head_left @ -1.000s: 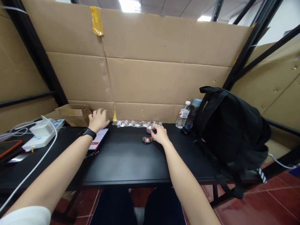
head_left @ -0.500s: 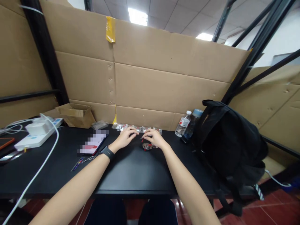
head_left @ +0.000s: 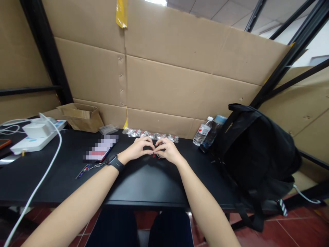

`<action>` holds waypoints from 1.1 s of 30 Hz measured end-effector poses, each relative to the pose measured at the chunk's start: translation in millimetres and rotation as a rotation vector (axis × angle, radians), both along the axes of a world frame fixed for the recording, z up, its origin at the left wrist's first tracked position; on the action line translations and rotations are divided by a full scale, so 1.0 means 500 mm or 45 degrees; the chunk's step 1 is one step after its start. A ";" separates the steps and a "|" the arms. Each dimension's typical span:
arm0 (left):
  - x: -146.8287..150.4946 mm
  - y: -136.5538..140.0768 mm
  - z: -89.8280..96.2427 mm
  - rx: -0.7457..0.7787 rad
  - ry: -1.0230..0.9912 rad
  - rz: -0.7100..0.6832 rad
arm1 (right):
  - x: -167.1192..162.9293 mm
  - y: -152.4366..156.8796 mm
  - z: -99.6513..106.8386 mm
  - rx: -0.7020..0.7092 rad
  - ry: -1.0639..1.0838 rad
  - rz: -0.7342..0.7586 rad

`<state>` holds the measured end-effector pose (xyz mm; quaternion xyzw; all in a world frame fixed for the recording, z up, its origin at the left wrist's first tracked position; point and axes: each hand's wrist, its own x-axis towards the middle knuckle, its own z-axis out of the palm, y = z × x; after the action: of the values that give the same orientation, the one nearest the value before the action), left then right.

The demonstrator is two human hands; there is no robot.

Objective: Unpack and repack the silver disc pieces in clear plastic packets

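Red at the middle of the black counter (head_left: 146,187): pinched a small piece (head_left: 154,155) in the right hand (head_left: 166,150), met by the left hand (head_left: 138,149), but could not make out the left grip. Saw another red-marked item (head_left: 159,157), partly hidden, under the right hand, and silvery packets (head_left: 150,134) in a row behind.

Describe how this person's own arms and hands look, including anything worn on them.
The left hand and right hand are gloveless. A black wristband, possibly a watch strap, circles the left wrist; the right wrist has nothing on it. Both forearms are bare, with no sleeve in view.
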<state>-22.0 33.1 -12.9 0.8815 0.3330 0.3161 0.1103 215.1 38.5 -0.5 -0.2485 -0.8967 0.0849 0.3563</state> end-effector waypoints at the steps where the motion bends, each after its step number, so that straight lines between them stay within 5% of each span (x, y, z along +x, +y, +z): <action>1: 0.001 -0.001 0.000 -0.008 0.013 -0.003 | -0.002 -0.002 -0.001 -0.015 0.003 -0.002; 8: 0.008 -0.012 0.007 0.008 0.070 0.067 | 0.010 -0.009 0.008 -0.168 -0.094 0.035; 13: -0.015 0.000 0.014 0.070 0.095 0.319 | 0.059 -0.008 0.046 -0.400 -0.104 0.091; 17: -0.061 0.018 0.012 -0.033 0.184 0.449 | 0.145 0.018 0.047 -0.651 0.200 -0.233; 22: -0.105 0.037 -0.006 -0.208 0.309 0.322 | 0.249 0.064 -0.017 -0.917 0.114 -0.535; 26: -0.102 0.036 -0.010 -0.219 0.352 0.279 | 0.264 0.080 -0.044 -0.775 -0.031 -0.715; 33: -0.069 0.020 0.001 -0.126 0.286 0.305 | 0.191 0.061 -0.028 -0.530 -0.160 -0.411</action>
<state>-56.7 43.3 -12.2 0.8587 0.4611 0.2099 0.0771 310.6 69.0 -14.3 -0.4610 -0.8290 0.1941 0.2502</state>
